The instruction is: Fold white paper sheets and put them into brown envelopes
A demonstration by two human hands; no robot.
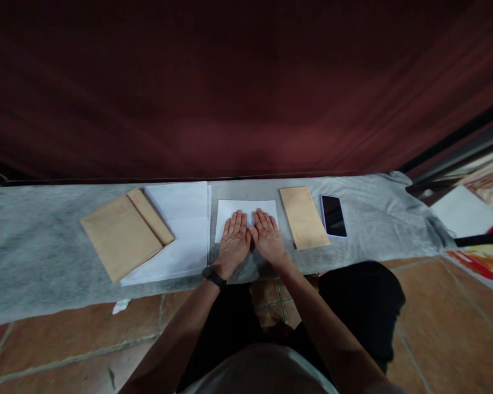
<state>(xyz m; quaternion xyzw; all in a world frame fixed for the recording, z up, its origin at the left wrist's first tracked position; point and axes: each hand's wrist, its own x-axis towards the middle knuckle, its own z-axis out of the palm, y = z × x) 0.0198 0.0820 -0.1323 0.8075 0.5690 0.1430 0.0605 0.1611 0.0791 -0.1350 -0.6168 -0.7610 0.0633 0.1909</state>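
A white sheet of paper (246, 206), smaller than the sheets to its left and possibly folded, lies flat in front of me. My left hand (235, 236) rests palm down on its left half, fingers stretched forward. On the right half lies my right hand (267, 236), also flat, its thumb close to the left one. Both hands are open and grip nothing. Just right of the paper is a brown envelope (304, 217), slightly turned. The paper's lower middle is hidden under my hands.
Grey cloth (372, 219) covers the long, narrow surface. On the left, large white sheets (187, 219) lie partly under a stack of brown envelopes (123, 232). A phone (334, 216) lies at the right. A dark red curtain (246, 98) hangs behind. A white scrap (120, 306) is on the tiled floor.
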